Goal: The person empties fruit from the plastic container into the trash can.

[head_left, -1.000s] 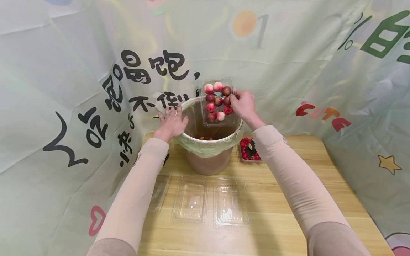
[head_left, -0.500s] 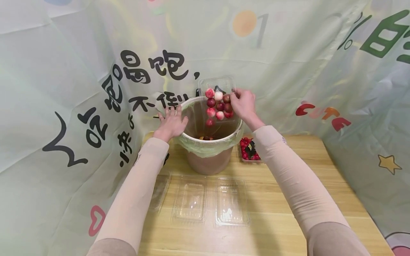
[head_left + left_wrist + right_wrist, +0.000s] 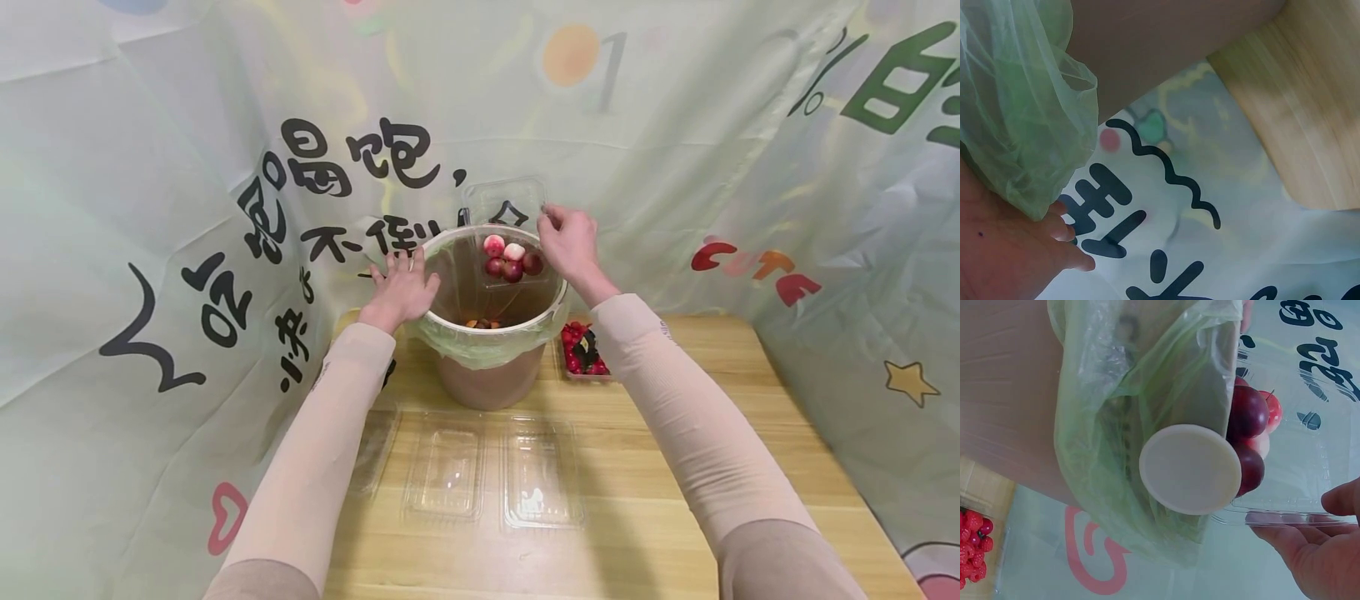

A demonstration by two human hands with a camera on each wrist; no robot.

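Right hand (image 3: 572, 246) holds a tilted fruit tray (image 3: 502, 198) over the bin (image 3: 491, 382): I read this as the emptying step.
I see the right hand pinching the tray's edge between thumb and fingers; the tray slants away to that hand's left, and round fruit (image 3: 512, 271) sits at its lower end, within the bin's mouth. The left hand (image 3: 405, 290), across the mouth from the right, lies with fingers straight and spread at the rim, by the green liner (image 3: 487, 357); I see it gripping nothing. To my mind the next move calls for a steeper tilt with a firm pinch, since fruit could catch on the tray's lip. Red berries (image 3: 574, 362) lie below the right wrist; two clear trays (image 3: 446, 471) lie nearer the body than either hand.
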